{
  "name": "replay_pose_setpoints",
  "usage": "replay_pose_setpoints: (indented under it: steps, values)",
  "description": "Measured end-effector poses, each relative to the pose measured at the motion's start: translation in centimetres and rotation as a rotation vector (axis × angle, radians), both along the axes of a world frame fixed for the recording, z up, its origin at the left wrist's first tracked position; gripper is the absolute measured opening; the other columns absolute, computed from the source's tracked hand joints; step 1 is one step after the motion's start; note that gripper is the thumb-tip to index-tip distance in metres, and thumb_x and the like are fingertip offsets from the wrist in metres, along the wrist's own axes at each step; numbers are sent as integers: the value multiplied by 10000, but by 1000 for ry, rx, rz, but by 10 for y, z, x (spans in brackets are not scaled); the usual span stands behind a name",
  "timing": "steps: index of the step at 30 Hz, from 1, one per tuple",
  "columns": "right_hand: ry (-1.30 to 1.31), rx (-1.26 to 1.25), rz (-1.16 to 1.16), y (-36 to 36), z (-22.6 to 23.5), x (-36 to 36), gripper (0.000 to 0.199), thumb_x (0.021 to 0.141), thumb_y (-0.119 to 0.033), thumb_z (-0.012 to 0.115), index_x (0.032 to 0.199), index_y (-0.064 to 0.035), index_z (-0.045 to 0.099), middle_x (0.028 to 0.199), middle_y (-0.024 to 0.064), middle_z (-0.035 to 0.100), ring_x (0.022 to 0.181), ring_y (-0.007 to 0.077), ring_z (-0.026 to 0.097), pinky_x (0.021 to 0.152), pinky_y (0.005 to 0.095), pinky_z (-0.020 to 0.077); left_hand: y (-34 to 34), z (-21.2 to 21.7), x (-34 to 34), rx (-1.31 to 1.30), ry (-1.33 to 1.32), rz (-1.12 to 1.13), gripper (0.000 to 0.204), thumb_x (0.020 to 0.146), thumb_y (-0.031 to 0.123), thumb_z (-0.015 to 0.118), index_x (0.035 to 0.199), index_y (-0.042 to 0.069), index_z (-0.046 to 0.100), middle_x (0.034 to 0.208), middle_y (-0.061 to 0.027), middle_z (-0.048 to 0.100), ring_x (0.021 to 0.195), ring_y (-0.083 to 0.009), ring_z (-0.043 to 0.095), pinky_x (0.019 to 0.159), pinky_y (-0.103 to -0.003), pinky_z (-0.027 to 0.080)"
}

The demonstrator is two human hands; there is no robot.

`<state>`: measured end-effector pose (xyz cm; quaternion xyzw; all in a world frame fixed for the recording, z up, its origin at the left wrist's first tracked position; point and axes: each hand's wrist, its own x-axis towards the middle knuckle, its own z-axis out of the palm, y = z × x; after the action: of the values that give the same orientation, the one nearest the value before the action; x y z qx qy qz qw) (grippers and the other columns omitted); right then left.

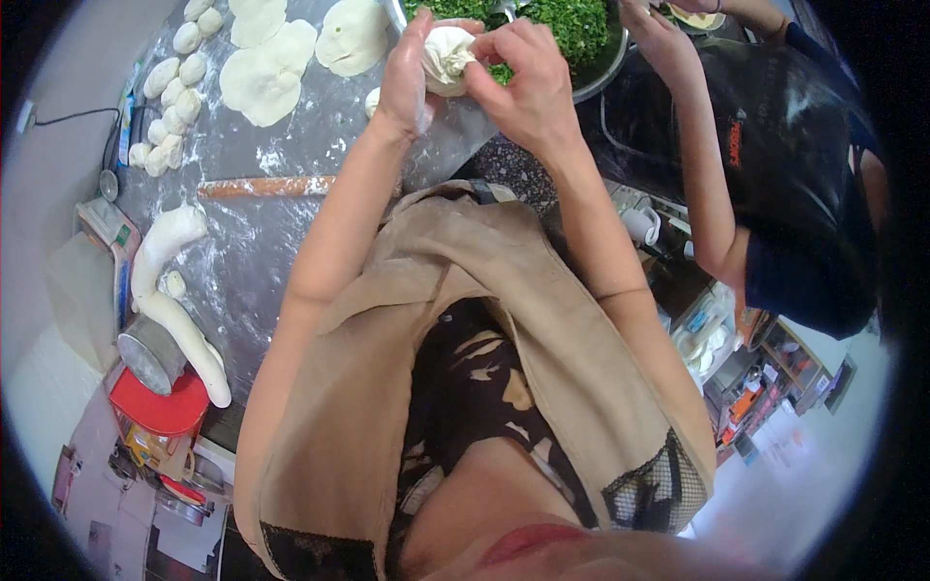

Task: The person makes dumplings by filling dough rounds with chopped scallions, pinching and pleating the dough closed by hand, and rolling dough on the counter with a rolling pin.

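**Dough bun (448, 60) held between two hands by the bowl (613, 72)**

The gathered bun is at the bowl's near-left edge. The left hand (403, 85) has its grip cupped around the bun's side; the right hand's (528, 82) grip pinches its pleated dough between thumb and fingers. Chopped greens (579, 27) fill the bowl. Left of it on the floury desk (266, 242) lie flat dough rounds (351, 39), then dough balls (172, 99). A rolling pin (266, 187) lies nearer and left of the bowl; right of it, another person's hand (662, 44) is raised.
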<state>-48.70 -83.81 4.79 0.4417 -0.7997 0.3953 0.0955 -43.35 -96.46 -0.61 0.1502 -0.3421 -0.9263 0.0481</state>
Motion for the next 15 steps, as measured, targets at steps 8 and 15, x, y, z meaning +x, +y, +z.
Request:
replay_pose_setpoints:
  steps: [8, 15]
  values:
    - [231, 23, 155, -12, 25, 29, 194, 650, -62, 665, 829, -70, 591, 838, 72, 544, 785, 269, 513, 698, 356, 452, -19, 12, 43, 56, 40, 0, 442, 957, 388, 341, 1083, 32, 571, 955, -72, 640, 846, -171, 633, 745, -309, 522]
    - [368, 32, 186, -13, 43, 50, 178, 603, -51, 661, 753, -69, 566, 814, 61, 551, 781, 256, 520, 689, 354, 456, -18, 32, 69, -20, -39, -65, 397, 964, 366, 357, 1205, 90, 507, 1051, -42, 611, 905, -144, 624, 724, -329, 547]
